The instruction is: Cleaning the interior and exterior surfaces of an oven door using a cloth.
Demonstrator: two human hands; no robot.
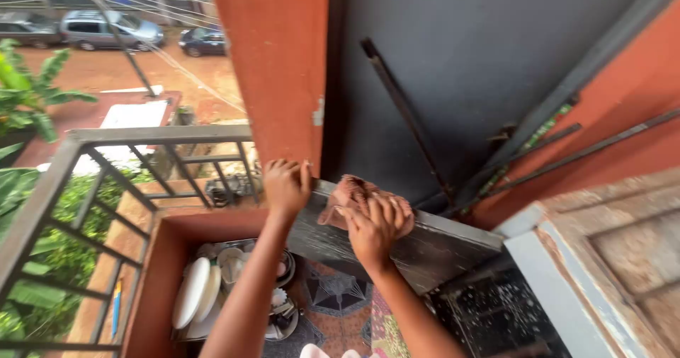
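On the ledge (432,241) lies the cloth (352,191); left of the ledge stands the railing (106,181), plates (195,294) below it.

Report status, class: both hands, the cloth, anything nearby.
Left hand grips top edge of dark panel. Right hand presses pink cloth on that edge. Dishes stacked below; nothing in the way.

One head-worn camera looks steeply down from a balcony height, close over the raised hands at the dark weathered wooden door top (397,241); the grey metal railing (85,188) runs toward 10 o'clock.
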